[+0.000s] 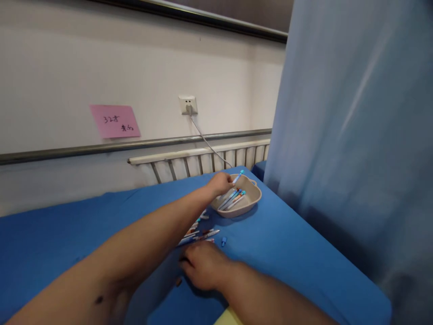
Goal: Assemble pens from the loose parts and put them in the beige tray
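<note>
My left hand point(221, 184) reaches across to the beige basket point(252, 202) and is closed on a pen point(238, 176) with a light blue end, which sticks up over the rim. Several more pens point(233, 198) with blue and orange parts lie inside the basket. Lower down, my right hand point(206, 264) rests at the blue bed sheet with its fingers curled in; what they hold, if anything, is hidden. Just beyond it lies a loose pile of pens point(196, 231), partly covered by my left forearm. To its right is a small blue cap point(223, 241).
A small brown piece point(178, 282) lies on the blue sheet point(287, 243). Something yellow point(228, 317) shows under my right forearm. Behind the bed run a white rail point(199, 151) and a cable from a wall socket point(188, 105). A blue curtain point(348, 113) hangs at the right.
</note>
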`<move>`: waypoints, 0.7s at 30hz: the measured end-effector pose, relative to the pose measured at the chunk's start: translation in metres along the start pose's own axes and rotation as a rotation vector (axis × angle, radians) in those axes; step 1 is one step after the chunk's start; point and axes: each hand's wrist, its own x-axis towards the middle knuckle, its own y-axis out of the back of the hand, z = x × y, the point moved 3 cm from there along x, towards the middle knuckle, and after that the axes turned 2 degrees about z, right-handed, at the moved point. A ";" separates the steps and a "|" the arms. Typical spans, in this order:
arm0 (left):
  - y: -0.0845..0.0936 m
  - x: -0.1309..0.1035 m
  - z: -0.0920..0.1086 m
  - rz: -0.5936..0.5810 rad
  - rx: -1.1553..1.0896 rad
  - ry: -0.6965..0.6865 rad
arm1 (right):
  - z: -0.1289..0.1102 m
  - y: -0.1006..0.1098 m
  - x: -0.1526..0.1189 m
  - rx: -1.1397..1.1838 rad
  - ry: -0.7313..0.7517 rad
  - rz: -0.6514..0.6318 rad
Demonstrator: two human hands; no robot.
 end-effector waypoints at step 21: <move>-0.062 0.027 -0.026 -0.231 0.375 0.164 | 0.000 -0.001 0.003 -0.041 0.023 0.039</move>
